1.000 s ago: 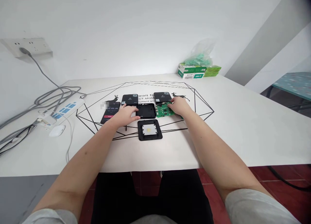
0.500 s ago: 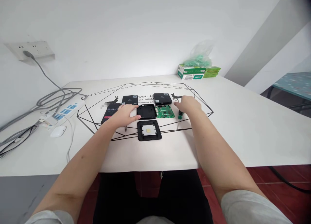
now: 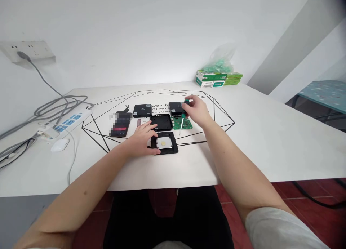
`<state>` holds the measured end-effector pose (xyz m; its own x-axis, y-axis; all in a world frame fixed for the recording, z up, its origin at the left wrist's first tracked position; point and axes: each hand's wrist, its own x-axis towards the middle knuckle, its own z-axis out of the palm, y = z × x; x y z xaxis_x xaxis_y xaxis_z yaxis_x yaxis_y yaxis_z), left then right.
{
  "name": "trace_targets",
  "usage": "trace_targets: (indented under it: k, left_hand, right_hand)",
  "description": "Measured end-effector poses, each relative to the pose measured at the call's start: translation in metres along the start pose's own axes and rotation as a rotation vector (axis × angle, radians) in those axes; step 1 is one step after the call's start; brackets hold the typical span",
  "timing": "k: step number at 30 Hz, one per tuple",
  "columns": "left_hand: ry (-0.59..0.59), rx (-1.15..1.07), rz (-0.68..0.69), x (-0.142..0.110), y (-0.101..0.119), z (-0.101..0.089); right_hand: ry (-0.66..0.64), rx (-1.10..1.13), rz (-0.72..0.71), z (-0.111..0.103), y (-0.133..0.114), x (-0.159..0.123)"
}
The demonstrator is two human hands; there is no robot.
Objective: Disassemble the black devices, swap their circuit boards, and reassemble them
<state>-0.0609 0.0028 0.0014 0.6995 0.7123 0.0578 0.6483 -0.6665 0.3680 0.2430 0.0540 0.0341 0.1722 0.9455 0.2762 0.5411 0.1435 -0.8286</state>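
Observation:
My right hand [image 3: 196, 111] is closed around the green-and-black handle of a screwdriver [image 3: 181, 126], its pale shaft slanting down over the green circuit board [image 3: 186, 123]. My left hand [image 3: 142, 139] is spread out, its thumb and fingertips touching the left side of a black cover [image 3: 175, 148] with a silver metal plate [image 3: 168, 142] in it. Behind that cover, beside my left fingertips, lies an open black case shell [image 3: 162, 122]. The board sits just right of the shell. Past my left fingers shows a reddish-brown handle [image 3: 138, 122], its other end hidden.
Two closed black boxes [image 3: 142, 110] [image 3: 175, 107] lie behind the shell. A phone [image 3: 121, 125] is at the left. Farther left are a power strip [image 3: 72, 121], coiled grey cables [image 3: 65, 104] and a white earbud case [image 3: 60, 145]. Green-and-white cartons [image 3: 211, 78] stand by the wall.
My right hand has lifted the screwdriver and carried it left, over the circuit board. My left hand has moved from the shell toward me, onto the cover's left side.

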Motion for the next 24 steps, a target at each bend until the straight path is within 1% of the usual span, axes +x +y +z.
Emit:
trace_targets:
  k: [1,2,4,5,7,10,12,18,24]
  left_hand:
    - [0.015,-0.006,0.008,0.000,0.000,0.003]
    - [0.024,-0.012,0.015,0.000,-0.001,0.006]
    - [0.041,-0.030,0.028,0.001,-0.002,0.010]
    - [0.051,-0.040,0.033,0.002,-0.002,0.011]
    - [0.076,-0.047,0.046,0.005,-0.005,0.011]
    - [0.100,-0.046,0.084,0.008,-0.009,0.010]
    - [0.100,-0.059,0.106,0.011,-0.012,0.010]
    - [0.084,-0.107,0.122,0.015,-0.017,0.011]
    - [0.058,-0.172,0.102,0.016,-0.016,0.007]
  right_hand:
    - [-0.001,0.104,-0.058,0.010,-0.007,-0.007]
    - [0.003,0.159,-0.130,0.020,-0.013,-0.015]
    - [0.018,0.169,-0.297,0.038,-0.026,-0.032]
    - [0.005,0.169,-0.368,0.046,-0.031,-0.040]
    - [-0.004,0.186,-0.462,0.058,-0.037,-0.053]
    - [-0.037,0.181,-0.573,0.068,-0.040,-0.062]
    - [-0.034,0.178,-0.610,0.071,-0.038,-0.062]
    - [0.007,0.154,-0.647,0.072,-0.032,-0.058]
    - [0.004,0.139,-0.685,0.075,-0.031,-0.060]
